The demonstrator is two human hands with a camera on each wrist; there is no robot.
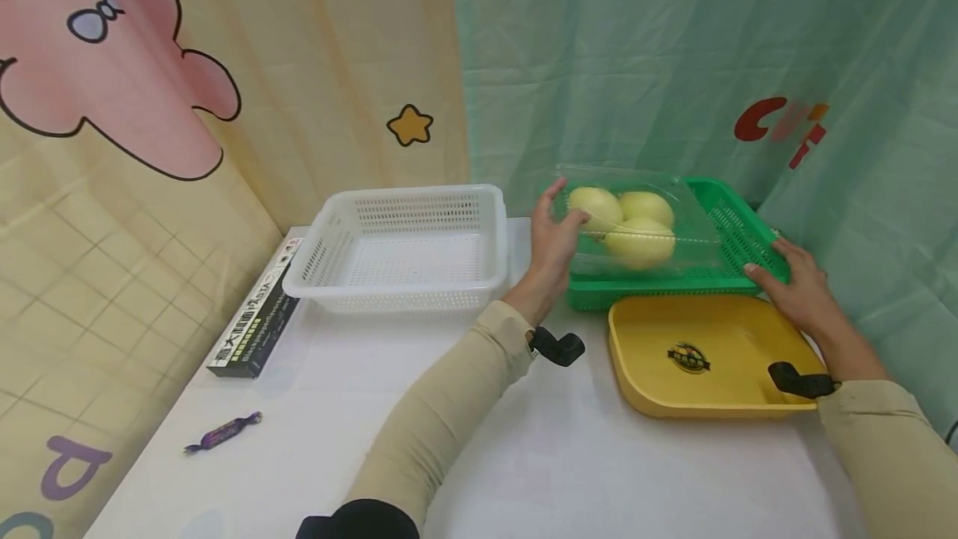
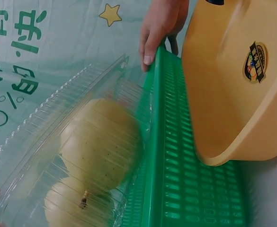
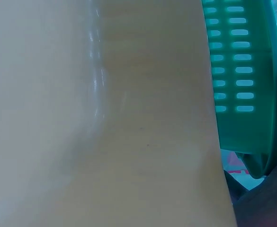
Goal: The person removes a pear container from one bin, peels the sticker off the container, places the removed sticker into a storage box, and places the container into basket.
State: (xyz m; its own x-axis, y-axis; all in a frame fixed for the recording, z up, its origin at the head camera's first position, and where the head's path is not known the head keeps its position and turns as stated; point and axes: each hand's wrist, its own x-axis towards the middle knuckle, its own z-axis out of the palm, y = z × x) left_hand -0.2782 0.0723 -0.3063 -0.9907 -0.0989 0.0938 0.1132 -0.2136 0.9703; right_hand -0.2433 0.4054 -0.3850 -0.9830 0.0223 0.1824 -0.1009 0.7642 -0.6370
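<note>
My left hand (image 1: 552, 248) grips the left end of a clear plastic box (image 1: 692, 252). Inside the box are three pale yellow-green pears (image 1: 639, 244), which look like Asian pears. The box sits tilted at the green basket (image 1: 737, 227); whether it touches the basket's floor I cannot tell. With thumb and fingers, my right hand (image 1: 807, 289) holds the rim at the basket's right end. In the left wrist view the pears (image 2: 100, 144) show through the ribbed plastic, and the right hand (image 2: 164, 26) is at the basket's far corner. The right wrist view shows mostly a yellow tray (image 3: 162, 118).
The yellow tray (image 1: 718, 393) stands in front of the green basket, under my right wrist. Left of centre is a white basket (image 1: 397, 298), with a black-and-white box (image 1: 258, 314) beside it. A purple-wrapped candy (image 1: 223, 432) lies at front left. Curtains (image 1: 599, 65) hang behind the table.
</note>
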